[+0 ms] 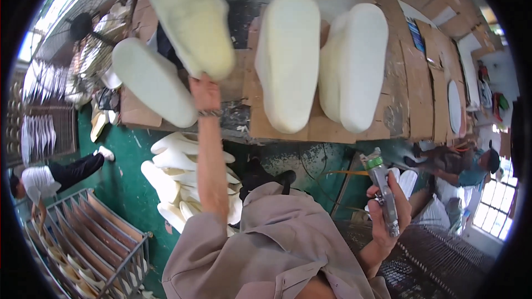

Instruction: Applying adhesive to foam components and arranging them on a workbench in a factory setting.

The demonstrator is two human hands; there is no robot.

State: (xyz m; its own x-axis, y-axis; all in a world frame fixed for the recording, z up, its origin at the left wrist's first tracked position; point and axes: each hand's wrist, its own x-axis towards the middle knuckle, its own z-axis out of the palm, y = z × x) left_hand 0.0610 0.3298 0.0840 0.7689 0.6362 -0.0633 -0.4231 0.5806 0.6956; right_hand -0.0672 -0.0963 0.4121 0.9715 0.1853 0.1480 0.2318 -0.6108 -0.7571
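Observation:
My left hand (206, 93) reaches forward over the table and grips the near end of a cream foam slipper (191, 25), tilted and slightly blurred. Just left of it lies another pale foam slipper (152, 80), sole up, close to my wrist. Two more stand to the right on cardboard: a slipper (291, 61) with its flat sole showing, and beside it a further slipper (363, 66). Out to the right, away from the table, my right hand (400, 207) is closed around a metal spray gun (382, 188) with a green collar.
Flattened cardboard (418, 88) covers much of the table. Below its front edge sits a pile of pale slippers (177, 171). A slotted metal rack (105, 238) is at lower left, near a person (41, 182). Another person (468, 166) is at far right. A fan (80, 25) stands upper left.

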